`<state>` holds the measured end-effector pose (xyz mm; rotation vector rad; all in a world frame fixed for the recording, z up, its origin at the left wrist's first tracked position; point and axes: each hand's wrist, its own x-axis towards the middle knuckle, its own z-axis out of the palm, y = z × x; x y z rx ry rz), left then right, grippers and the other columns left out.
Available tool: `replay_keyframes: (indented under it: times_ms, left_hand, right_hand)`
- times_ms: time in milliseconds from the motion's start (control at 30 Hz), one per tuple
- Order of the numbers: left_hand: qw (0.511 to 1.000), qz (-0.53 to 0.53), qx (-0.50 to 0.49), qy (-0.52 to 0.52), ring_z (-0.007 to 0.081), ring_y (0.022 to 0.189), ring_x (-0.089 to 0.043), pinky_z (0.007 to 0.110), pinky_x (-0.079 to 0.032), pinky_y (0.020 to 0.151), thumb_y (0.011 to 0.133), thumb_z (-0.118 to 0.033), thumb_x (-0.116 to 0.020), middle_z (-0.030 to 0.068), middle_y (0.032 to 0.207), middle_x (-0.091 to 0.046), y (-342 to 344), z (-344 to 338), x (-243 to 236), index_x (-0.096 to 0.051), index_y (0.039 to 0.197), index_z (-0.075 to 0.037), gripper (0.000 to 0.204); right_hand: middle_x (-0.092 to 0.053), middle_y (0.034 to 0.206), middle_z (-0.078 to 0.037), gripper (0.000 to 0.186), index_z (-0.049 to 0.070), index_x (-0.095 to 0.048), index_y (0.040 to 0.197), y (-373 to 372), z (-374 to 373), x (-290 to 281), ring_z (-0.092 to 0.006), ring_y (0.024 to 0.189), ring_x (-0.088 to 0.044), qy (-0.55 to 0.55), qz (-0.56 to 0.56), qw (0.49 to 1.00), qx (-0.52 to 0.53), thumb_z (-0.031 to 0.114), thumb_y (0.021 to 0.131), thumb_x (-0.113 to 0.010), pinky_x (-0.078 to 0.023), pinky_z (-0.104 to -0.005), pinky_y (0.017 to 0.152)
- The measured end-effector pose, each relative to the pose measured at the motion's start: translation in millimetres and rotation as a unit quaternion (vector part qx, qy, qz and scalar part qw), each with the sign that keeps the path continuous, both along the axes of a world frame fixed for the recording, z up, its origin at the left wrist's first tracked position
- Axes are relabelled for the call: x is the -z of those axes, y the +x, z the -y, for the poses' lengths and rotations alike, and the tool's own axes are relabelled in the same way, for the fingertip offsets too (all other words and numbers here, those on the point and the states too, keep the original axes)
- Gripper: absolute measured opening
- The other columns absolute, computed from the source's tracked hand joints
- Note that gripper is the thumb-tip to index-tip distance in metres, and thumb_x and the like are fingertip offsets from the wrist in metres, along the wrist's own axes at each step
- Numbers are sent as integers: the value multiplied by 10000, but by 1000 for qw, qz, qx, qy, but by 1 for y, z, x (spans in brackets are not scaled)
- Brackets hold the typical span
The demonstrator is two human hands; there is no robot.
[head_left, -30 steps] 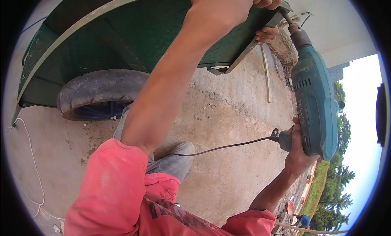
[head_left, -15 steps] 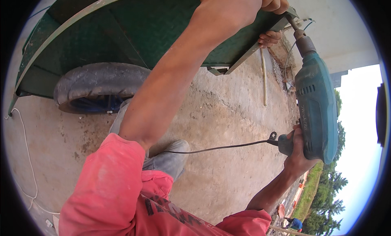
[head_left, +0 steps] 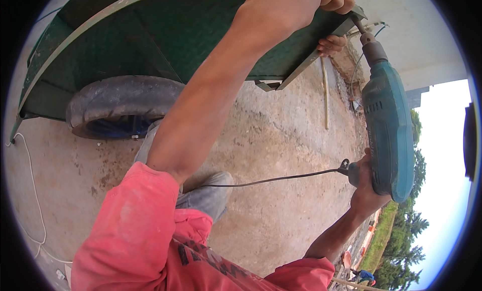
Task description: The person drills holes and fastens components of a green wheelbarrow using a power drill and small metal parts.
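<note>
Left hand (head_left: 332, 0): top right, fingers curled over green metal cart (head_left: 165, 40)
Right hand (head_left: 369, 183): right side, fingers gripping teal plastic drill (head_left: 391, 125)

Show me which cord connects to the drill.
The black cord, which joins the drill beside the right hand; the white cord lies separately on the floor at far left.

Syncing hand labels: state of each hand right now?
Left hand: fingers curled at the green metal cart corner; grip can't be told.
Right hand: closed on the corded power drill handle.
Another person's hand: fingers curled at the cart's edge.
</note>
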<state>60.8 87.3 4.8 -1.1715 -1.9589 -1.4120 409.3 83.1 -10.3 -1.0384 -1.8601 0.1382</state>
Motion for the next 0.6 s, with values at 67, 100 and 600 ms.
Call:
replay_keyframes:
  times_ms: [67, 100, 600]
  left_hand:
    - [1000, -23, 3, -15, 321, 883, -750, 402, -593, 772, 840, -108, -631, 153, 900, -753, 0, 4, -1, -709, 827, -65, 90]
    - [999, -36, 13, -21, 319, 882, -750, 401, -593, 771, 838, -103, -630, 153, 898, -753, -1, 6, 1, -708, 824, -64, 88]
    - [980, 6, 179, 82, 304, 796, -714, 389, -566, 688, 836, -44, -595, 116, 803, -706, 0, 34, 0, -624, 763, -64, 81]
  right_hand:
    - [-723, 1104, -117, 439, -24, -673, 1201, 3, -3, 4, -174, 898, -700, 65, 42, 997, 4, 8, 800, -848, -588, -318, 802]
    - [-719, 1122, -120, 459, -23, -664, 1217, 4, -4, 6, -182, 905, -700, 96, 62, 993, 6, 8, 799, -850, -588, -324, 814]
    - [-709, 1067, -213, 477, -85, -583, 1288, -14, 3, -3, -227, 801, -680, 18, -8, 998, -68, 31, 848, -727, -560, -367, 744]
